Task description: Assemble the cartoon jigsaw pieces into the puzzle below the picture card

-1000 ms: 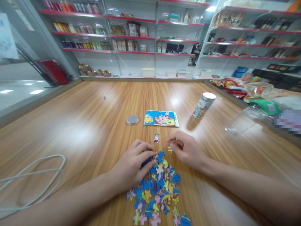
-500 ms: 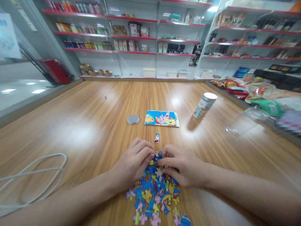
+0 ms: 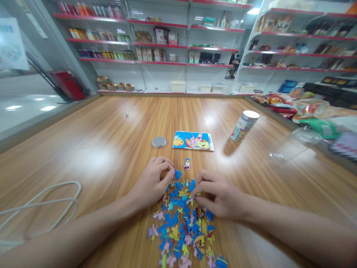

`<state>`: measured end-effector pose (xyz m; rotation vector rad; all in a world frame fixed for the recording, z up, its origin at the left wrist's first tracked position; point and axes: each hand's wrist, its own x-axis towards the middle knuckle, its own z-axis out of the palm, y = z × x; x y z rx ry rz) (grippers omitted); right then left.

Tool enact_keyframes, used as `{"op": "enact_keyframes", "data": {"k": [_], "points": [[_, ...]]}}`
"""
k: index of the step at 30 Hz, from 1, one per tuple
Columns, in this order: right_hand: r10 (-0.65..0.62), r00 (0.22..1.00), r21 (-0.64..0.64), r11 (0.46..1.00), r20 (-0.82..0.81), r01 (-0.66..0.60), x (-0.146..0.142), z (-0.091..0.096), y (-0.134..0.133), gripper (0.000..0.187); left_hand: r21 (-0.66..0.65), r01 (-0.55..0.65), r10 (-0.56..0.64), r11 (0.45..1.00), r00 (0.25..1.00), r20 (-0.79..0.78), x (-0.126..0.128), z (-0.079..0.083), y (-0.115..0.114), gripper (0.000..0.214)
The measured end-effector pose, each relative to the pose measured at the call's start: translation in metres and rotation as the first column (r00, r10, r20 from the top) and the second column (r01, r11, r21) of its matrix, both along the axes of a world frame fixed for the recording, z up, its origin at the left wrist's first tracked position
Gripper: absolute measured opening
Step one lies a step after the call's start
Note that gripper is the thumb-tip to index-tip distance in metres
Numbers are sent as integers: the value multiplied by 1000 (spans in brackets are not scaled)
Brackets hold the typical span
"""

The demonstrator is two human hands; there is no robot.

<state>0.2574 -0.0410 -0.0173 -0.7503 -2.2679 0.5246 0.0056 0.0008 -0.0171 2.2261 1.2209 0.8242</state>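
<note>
A broad, glossy wooden table with long plank grain [image 3: 92, 156] spread under and around both hands. Off to the left of the left hand lay a looped white cable [image 3: 41, 204], smooth and rounded. Directly beneath the hands, and running back towards the person, sat a loose heap of small, flat cardboard jigsaw pieces in blue, yellow and pink [image 3: 184, 227], their edges knobbed and notched. Beyond the hands lay a flat, rectangular, glossy cartoon picture card [image 3: 193, 140], and further to the right of it stood a cylindrical printed tin with a pale lid [image 3: 244, 125], leaning in the wide view. Just left of the card rested a round, dull grey metal lid [image 3: 159, 142]. Between the two hands, a little ahead of the fingertips, one single pink and white puzzle piece [image 3: 187, 164] lay apart from the heap.

The left hand [image 3: 153, 182] rested at the heap's far left edge, fingers curled in narrowly against the thumb; whether it pinched a piece I could not tell. The right hand [image 3: 220, 195] lay flat and low on the heap's right side, fingers stretched leftwards and pressed on the pieces.
</note>
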Motion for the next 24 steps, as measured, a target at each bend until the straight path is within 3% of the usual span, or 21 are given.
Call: {"op": "enact_keyframes", "data": {"k": [5,8,12,14,16,19,21,24], "points": [[-293,956,150,945,-20,292,6,-2,12,8,15,-137,137,990,991,-1,-3,-1,5,24],[-344,936,131,934,69,333,8,-2,14,12,65,-167,169,984,985,-36,-6,-6,10,24],[-308,948,153,943,75,295,6,-3,10,18,199,-134,150,971,986,-70,-7,-3,7,12],[-256,964,168,956,76,241,5,-3,8,24,270,-16,36,963,997,-70,-6,2,2,10],[-225,971,172,963,80,209,4,-2,6,25,285,229,-209,931,973,-98,-5,7,-4,15],[-203,977,164,968,64,190,4,-3,4,23,253,555,-522,792,832,-190,-4,12,-8,21],[-143,987,157,979,73,131,4,-3,3,25,239,614,-575,752,789,-217,-3,11,-9,24],[-59,995,147,988,82,47,4,-2,1,26,244,601,-566,761,799,-204,-2,9,-7,26]]}}
